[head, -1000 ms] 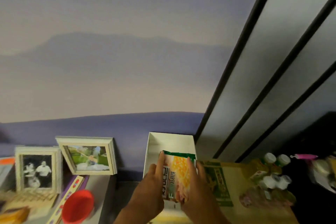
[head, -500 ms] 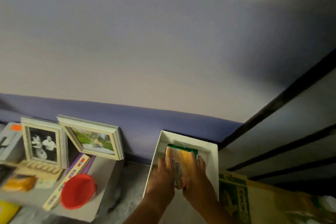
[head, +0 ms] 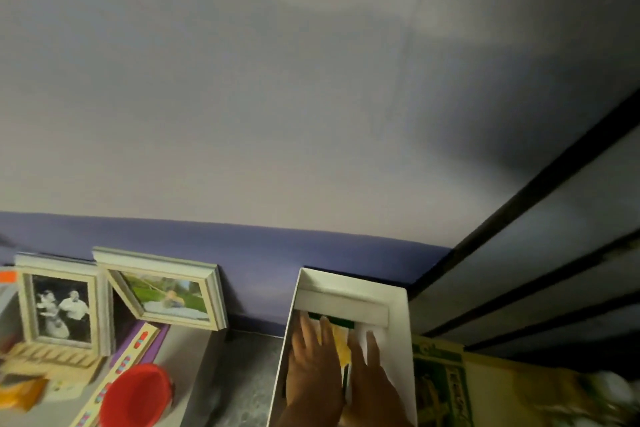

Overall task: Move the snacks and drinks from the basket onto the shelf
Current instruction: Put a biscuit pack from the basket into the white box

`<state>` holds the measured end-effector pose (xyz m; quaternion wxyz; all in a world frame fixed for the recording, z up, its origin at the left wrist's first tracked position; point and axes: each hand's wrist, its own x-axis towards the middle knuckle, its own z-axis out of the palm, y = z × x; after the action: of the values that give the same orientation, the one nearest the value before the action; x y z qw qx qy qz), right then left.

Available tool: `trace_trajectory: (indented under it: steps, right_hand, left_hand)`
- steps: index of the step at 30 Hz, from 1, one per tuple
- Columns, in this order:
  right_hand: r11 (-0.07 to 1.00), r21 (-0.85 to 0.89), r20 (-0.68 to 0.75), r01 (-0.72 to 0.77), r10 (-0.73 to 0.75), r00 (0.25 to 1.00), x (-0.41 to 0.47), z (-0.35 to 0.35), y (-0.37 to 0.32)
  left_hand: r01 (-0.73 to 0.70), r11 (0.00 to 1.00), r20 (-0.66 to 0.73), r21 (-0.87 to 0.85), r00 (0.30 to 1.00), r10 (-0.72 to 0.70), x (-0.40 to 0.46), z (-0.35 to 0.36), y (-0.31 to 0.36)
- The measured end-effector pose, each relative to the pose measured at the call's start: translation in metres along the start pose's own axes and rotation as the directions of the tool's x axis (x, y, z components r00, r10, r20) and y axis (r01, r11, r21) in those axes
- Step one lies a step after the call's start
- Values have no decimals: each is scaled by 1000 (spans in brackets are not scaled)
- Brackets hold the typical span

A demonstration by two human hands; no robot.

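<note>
green-and-yellow snack packet lies flat inside white open cardboard box, at its far end | left hand and right hand press on packet, fingers straight | red plastic bowl well left of box

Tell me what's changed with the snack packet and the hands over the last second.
The snack packet, held upright above the white box a second ago, now lies flat inside it. Both hands went down with it: the left hand and right hand now rest on it with fingers spread flat. The picture frames and red cup stayed put.
</note>
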<state>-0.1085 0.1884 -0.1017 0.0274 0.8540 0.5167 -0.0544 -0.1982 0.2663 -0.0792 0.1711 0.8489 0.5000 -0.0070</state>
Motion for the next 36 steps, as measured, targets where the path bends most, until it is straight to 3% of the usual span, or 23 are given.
trace_trajectory:
  steps: [1,3,4,6,8,12,17,27,36]
  right_hand:
    - [994,108,72,-8,1,997,1,-16,-1]
    - [941,261,267,-214,143,953,-11,-52,-2]
    - [920,326,244,-217,139,960,-20,-66,0]
    - [924,346,65,-166,153,986,-30,-95,-2]
    - [911,378,104,-166,136,985,-42,-127,-8]
    - [921,390,-111,10,36,993,-69,-195,-26]
    - [907,375,-240,193,-106,965,-131,-254,-63]
    - [833,340,-316,436,-336,887,-256,-287,-195]
    - [713,360,-298,601,-523,799,-402,-257,-453]
  left_hand:
    - [-28,1000,90,15,996,27,-4,-2,0]
    - [-84,996,203,-20,975,87,-8,-33,-5]
    - [-98,993,165,-72,980,109,-12,-56,-6]
    - [-116,985,49,-127,991,123,-20,-101,-12]
    - [-154,978,-63,-142,987,147,-36,-146,-24]
    - [-203,977,-305,-57,936,177,-85,-217,-50]
    - [-178,984,-379,7,910,167,-171,-264,-85]
    - [71,995,-453,-68,887,-94,-370,-293,-231]
    - [348,929,-483,-122,797,-362,-602,-325,-458]
